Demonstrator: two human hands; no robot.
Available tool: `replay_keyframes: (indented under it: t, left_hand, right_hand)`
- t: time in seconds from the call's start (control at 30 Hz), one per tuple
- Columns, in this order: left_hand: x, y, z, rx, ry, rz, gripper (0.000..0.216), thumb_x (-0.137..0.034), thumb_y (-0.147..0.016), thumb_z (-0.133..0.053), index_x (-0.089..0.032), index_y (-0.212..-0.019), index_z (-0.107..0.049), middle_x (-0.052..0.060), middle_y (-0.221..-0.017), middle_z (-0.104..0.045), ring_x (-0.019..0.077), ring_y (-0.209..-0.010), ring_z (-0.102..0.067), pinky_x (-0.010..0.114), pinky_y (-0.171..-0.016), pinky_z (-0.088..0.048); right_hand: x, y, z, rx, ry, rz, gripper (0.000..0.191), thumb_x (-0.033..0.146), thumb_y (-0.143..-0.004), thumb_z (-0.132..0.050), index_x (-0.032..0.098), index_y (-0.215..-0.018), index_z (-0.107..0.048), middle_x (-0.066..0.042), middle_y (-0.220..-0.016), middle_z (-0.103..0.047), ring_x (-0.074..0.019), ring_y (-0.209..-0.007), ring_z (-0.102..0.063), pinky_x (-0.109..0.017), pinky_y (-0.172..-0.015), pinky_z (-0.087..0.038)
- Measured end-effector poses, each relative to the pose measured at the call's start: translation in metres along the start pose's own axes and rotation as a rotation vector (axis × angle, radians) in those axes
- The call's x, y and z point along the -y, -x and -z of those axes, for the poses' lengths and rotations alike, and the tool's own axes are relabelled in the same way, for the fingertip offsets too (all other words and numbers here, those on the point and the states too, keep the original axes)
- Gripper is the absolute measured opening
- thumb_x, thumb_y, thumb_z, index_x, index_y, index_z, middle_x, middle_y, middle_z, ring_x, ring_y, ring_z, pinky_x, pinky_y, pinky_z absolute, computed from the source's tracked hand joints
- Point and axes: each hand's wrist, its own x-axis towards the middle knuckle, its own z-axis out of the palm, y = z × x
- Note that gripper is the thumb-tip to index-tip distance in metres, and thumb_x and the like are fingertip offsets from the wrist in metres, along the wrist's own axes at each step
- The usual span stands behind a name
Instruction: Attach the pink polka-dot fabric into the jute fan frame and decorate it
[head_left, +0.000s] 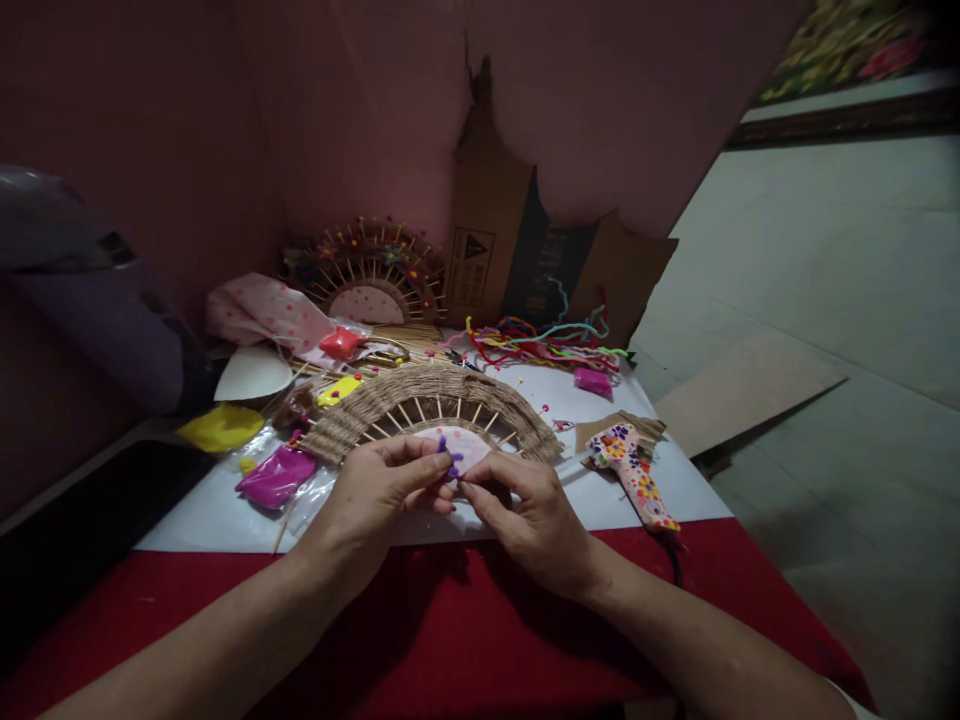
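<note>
My left hand [382,490] and my right hand [525,510] meet over the table's near middle, both pinching a small purple clay piece [448,457] between their fingertips. Just behind them lies a half-round woven jute fan [431,400] with wooden spokes and a pale pink centre. The fingers of both hands are closed in a pinch on the purple piece.
A flower-patterned glue gun [634,475] lies to the right. Bags of pink clay [277,475], yellow clay [221,428] and red clay [341,343] lie left. Coloured yarn [547,345], a finished decorated fan [371,270] and cardboard [517,250] stand behind. A red cloth [450,620] covers the near edge.
</note>
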Motion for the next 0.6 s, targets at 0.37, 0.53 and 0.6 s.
replay_keyframes:
  t: [0.37, 0.53, 0.6]
  left_hand:
    - [0.0023, -0.0011, 0.0001, -0.055, 0.026, -0.019, 0.019, -0.019, -0.058, -0.079, -0.011, -0.067, -0.065, 0.002, -0.056, -0.066, 0.0078, -0.047, -0.058, 0.017, -0.050, -0.048]
    - [0.0024, -0.0005, -0.0015, -0.038, 0.042, -0.036, 0.016, -0.018, -0.059, -0.078, -0.010, -0.064, -0.066, 0.002, -0.054, -0.065, 0.0073, -0.047, -0.057, 0.017, -0.050, -0.047]
    - [0.0031, -0.0002, -0.0013, -0.022, 0.044, -0.047, 0.014, -0.018, -0.060, -0.077, -0.010, -0.065, -0.066, 0.002, -0.054, -0.064, 0.0074, -0.048, -0.057, 0.017, -0.050, -0.047]
  right_hand:
    - [-0.0035, 0.0002, 0.0003, 0.022, 0.105, 0.113, 0.014, 0.010, -0.084, -0.046, 0.016, -0.081, -0.059, -0.004, -0.073, -0.059, -0.0138, -0.068, -0.052, -0.027, -0.064, -0.041]
    - [-0.0030, 0.0006, 0.0013, 0.051, 0.116, 0.121, 0.014, 0.011, -0.084, -0.046, 0.016, -0.082, -0.059, -0.004, -0.073, -0.060, -0.0144, -0.068, -0.053, -0.027, -0.063, -0.041]
    - [-0.0030, 0.0009, 0.0021, 0.065, 0.120, 0.122, 0.015, 0.011, -0.083, -0.045, 0.017, -0.083, -0.059, -0.005, -0.075, -0.061, -0.0149, -0.070, -0.054, -0.028, -0.065, -0.042]
